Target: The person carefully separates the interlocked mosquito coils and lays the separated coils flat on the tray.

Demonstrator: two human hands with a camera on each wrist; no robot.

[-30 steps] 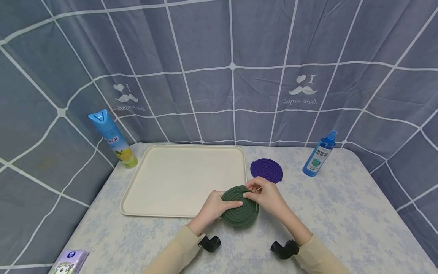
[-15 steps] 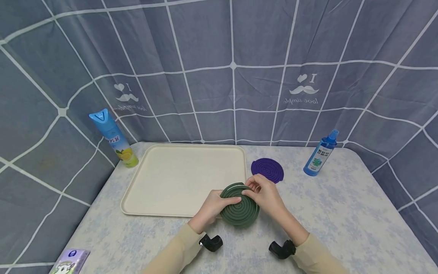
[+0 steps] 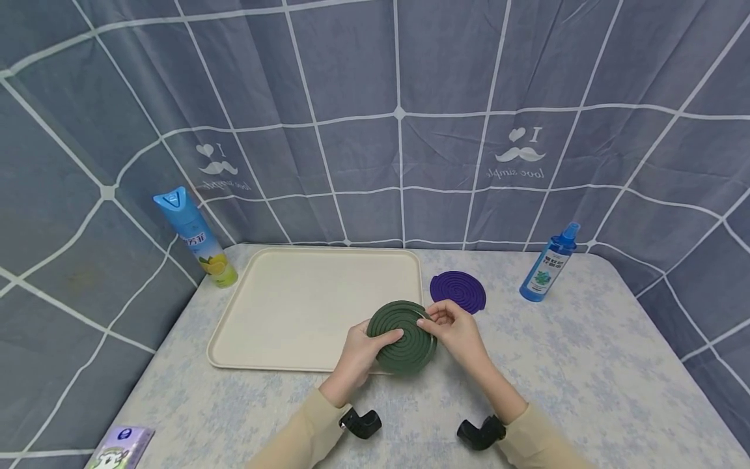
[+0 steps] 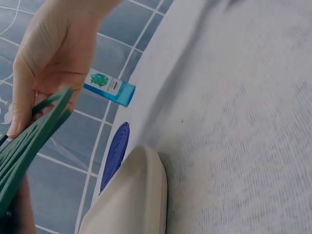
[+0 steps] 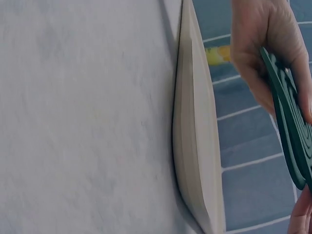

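Note:
Two hands hold a green spiral-grooved round mat (image 3: 404, 348) above the tray's front right corner. My left hand (image 3: 359, 355) grips its left side, thumb across the top face, fingers hidden beneath. My right hand (image 3: 459, 332) pinches the upper right rim between thumb and fingers. In the left wrist view the green mat (image 4: 24, 146) is seen edge-on, and its layers stand slightly apart near the right hand (image 4: 53, 63). The right wrist view shows the left hand (image 5: 273, 44) around the mat (image 5: 287, 122). A purple spiral mat (image 3: 458, 291) lies flat behind the right hand.
A cream tray (image 3: 316, 306) fills the left middle of the table (image 3: 586, 365). A blue and yellow spray can (image 3: 196, 238) stands at its left, a blue spray bottle (image 3: 547, 264) at the back right. A purple packet (image 3: 120, 447) lies at the front left.
The green mat has shifted a little left and back, and more of its top face shows. The left hand moved with it; the right hand stays pinching its rim.

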